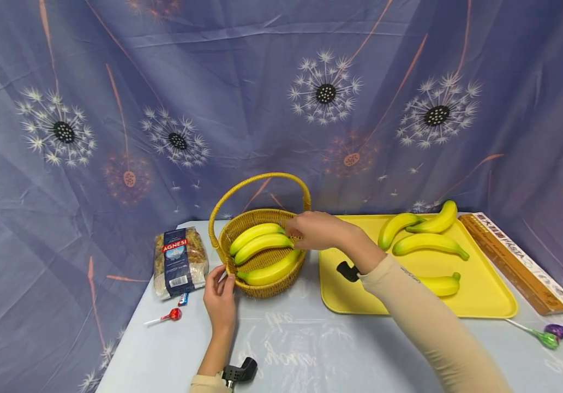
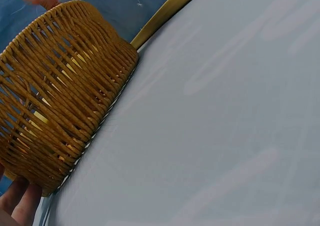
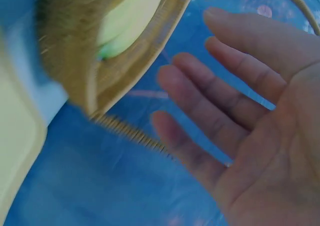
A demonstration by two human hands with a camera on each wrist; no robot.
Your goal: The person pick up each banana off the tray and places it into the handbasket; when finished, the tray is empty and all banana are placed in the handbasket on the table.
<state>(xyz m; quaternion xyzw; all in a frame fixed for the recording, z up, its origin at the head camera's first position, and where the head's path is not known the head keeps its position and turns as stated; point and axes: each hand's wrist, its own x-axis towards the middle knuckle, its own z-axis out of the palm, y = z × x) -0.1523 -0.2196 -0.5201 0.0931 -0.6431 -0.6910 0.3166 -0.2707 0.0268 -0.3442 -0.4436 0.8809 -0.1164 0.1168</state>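
Note:
A yellow-brown wicker basket (image 1: 269, 289) with a tall arched handle (image 1: 261, 183) holds three bananas (image 1: 262, 245). At its front left side, my left hand (image 1: 221, 300) grips the wicker with thumb and fingers; the left wrist view catches only those fingers (image 2: 27, 203) against the basket wall. Over the basket's right edge is my right hand (image 1: 318, 229). Seen in the right wrist view, its fingers (image 3: 215, 105) are spread and loosely bent, with nothing between them. Several more bananas (image 1: 431, 245) lie on a yellow tray (image 1: 360, 303), one partly covered by my right sleeve.
Left of the basket lies a pasta bag (image 1: 178, 262), with a small blue wrapper (image 1: 183, 299) and a red lollipop (image 1: 173, 314) in front. A long brown box (image 1: 522, 265) runs beside the tray's right edge. Green (image 1: 546, 339) and purple (image 1: 556, 330) lollipops lie at front right. A curtain (image 1: 242, 109) hangs behind.

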